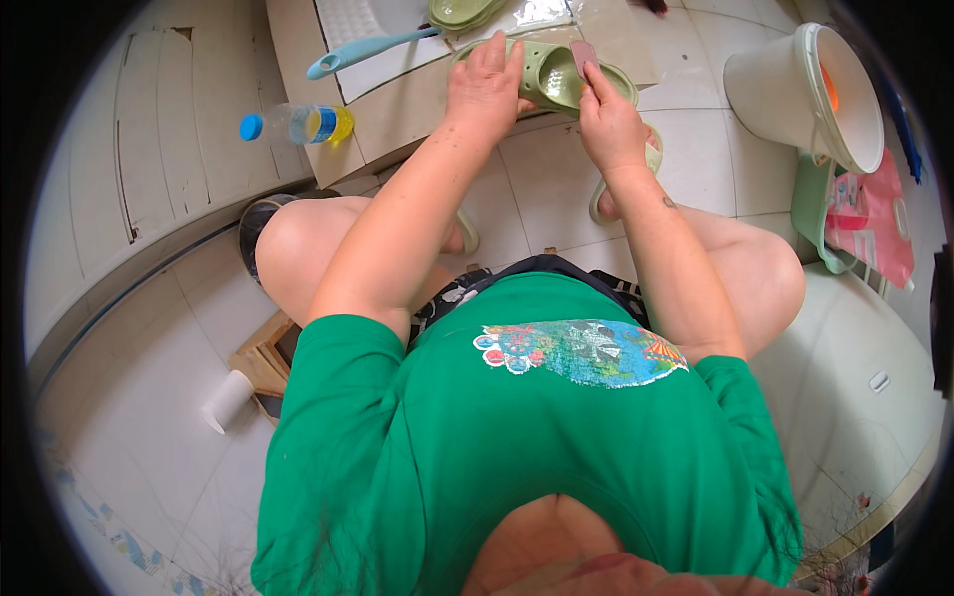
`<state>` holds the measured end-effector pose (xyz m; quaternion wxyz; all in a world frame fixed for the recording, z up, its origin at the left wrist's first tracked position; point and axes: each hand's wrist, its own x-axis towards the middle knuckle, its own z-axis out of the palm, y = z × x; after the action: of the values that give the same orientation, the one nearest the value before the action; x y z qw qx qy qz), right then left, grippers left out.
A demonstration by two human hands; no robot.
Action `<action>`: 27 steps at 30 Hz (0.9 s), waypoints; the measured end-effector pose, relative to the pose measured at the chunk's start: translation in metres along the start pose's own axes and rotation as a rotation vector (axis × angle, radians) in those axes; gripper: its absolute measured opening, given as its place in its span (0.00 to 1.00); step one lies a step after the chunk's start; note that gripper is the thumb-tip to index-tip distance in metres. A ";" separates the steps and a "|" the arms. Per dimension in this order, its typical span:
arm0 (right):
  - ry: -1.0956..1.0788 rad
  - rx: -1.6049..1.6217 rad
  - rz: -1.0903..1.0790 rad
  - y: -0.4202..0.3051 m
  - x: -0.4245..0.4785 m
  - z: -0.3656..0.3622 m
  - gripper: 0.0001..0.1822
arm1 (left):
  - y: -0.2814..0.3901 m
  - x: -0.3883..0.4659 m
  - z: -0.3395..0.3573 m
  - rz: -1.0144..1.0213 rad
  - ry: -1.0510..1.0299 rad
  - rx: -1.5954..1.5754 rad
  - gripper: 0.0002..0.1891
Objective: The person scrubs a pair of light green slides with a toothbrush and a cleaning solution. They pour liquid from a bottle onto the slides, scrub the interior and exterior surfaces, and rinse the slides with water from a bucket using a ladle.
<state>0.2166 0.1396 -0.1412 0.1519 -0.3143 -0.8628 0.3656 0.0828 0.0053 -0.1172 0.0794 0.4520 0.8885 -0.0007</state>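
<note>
A light green, wet-looking clog (531,74) with round vent holes lies across the front of me, above the edge of a tiled step (402,108). My left hand (484,86) grips its toe end, fingers over the top. My right hand (613,127) pinches a small flat pink tool (583,58) at the clog's heel opening; a bit of orange shows by the fingers. The tool's working side is hidden. Another green clog (463,10) rests farther back, cut off by the top rim. Beside it is a light blue brush handle (365,55).
A clear bottle (298,124) with yellow liquid and a blue cap stands on the step at left. To the right are a white bucket (775,93) holding something orange, a green plastic basket (812,194) and a pink bag (883,216). A white cylinder (228,401) lies beside a wooden stool (262,350).
</note>
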 end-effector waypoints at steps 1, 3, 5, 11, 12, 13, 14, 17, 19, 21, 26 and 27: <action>0.015 0.025 0.009 -0.001 0.000 -0.001 0.20 | -0.003 -0.005 0.009 0.051 0.084 0.026 0.53; 0.047 0.076 0.033 -0.001 0.001 -0.005 0.20 | -0.003 -0.008 0.012 0.087 0.133 -0.064 0.54; 0.077 0.128 -0.012 0.006 0.000 -0.001 0.20 | 0.005 -0.006 0.002 0.052 0.060 -0.295 0.54; 0.018 0.132 -0.074 -0.017 0.001 0.017 0.19 | 0.004 0.032 0.035 -0.146 0.081 -0.239 0.39; -0.013 0.089 -0.081 -0.021 0.001 0.021 0.18 | 0.004 0.032 0.029 -0.092 0.021 -0.167 0.37; -0.045 0.046 -0.087 -0.021 0.001 0.023 0.18 | 0.001 0.032 0.017 -0.039 -0.038 -0.095 0.36; -0.038 -0.047 -0.063 -0.017 0.009 0.024 0.18 | 0.001 0.035 0.018 -0.038 -0.053 -0.094 0.34; -0.053 -0.112 0.071 -0.006 0.036 0.025 0.18 | 0.002 0.041 0.033 -0.162 -0.006 -0.217 0.31; -0.066 -0.071 0.102 -0.014 0.037 0.022 0.19 | 0.004 0.045 0.025 -0.173 -0.056 -0.221 0.28; -0.097 -0.022 0.059 -0.033 0.021 0.024 0.19 | -0.003 0.045 0.020 -0.168 -0.129 -0.255 0.28; -0.161 -0.163 0.037 -0.034 0.032 0.021 0.18 | -0.008 0.045 0.018 -0.144 -0.106 -0.200 0.27; -0.127 -0.163 0.066 -0.024 0.042 0.022 0.18 | -0.006 0.048 0.023 -0.139 -0.084 -0.171 0.26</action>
<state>0.1639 0.1426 -0.1375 0.0587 -0.3301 -0.8867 0.3182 0.0530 0.0385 -0.1471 0.1544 0.3806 0.9103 0.0509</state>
